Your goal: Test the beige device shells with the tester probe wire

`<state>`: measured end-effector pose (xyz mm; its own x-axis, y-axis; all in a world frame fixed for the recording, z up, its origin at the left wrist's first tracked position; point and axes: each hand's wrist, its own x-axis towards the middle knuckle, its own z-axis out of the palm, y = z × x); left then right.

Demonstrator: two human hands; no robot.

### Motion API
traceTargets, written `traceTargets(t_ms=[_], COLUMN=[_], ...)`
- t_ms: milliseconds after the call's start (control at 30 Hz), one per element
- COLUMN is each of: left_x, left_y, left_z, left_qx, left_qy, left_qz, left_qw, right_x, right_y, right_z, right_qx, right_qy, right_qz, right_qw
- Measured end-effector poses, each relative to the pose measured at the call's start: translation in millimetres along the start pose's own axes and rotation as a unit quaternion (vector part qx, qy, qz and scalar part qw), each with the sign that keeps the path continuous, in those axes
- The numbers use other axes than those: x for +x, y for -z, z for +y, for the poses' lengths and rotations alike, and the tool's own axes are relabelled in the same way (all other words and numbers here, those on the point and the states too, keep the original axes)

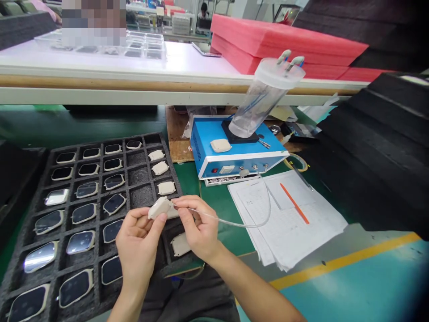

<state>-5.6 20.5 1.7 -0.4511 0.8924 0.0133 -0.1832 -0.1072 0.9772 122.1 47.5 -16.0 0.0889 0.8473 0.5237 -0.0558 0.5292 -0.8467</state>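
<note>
My left hand [139,241] pinches a small beige watch case [160,207] over the black foam tray [70,212]. My right hand [197,226] grips the case's right end, where a thin clear tube [234,222] meets it. The tube curves away across the papers toward the blue machine [231,154]. Several glossy-faced and beige cases lie in the tray's cells. Another beige case [181,244] rests in the tray just below my right hand.
One beige case [220,145] lies on the blue machine beside a clear cylinder [263,96]. Papers [288,214] with an orange pen [294,203] lie to the right. Black foam stacks [378,147] stand far right, red foam [278,42] on the white shelf. A person sits beyond it.
</note>
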Motion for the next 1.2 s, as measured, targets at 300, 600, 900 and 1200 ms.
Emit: traceTargets(t_ms=[300,600,900,1200], left_x=[0.8,0.0,-0.2,0.3], left_y=[-2.2,0.9,0.3,0.0], left_z=[0.3,0.2,1.1,0.9], left_qx=[0.01,-0.001,0.003,0.014], left_qy=[0.004,0.012,0.011,0.012], left_qz=[0.006,-0.006,-0.006,-0.002], left_qw=[1.0,1.0,1.0,1.0], right_x=[0.5,-0.1,0.6,-0.2], right_y=[0.0,-1.1,-0.8,-1.2], right_z=[0.5,-0.3,0.9,0.8], right_qx=[-0.005,-0.018,-0.009,-0.017], right_qy=[0.002,-0.006,-0.004,-0.007], right_qz=[-0.001,0.001,-0.002,-0.001], right_qw=[1.0,1.0,1.0,1.0])
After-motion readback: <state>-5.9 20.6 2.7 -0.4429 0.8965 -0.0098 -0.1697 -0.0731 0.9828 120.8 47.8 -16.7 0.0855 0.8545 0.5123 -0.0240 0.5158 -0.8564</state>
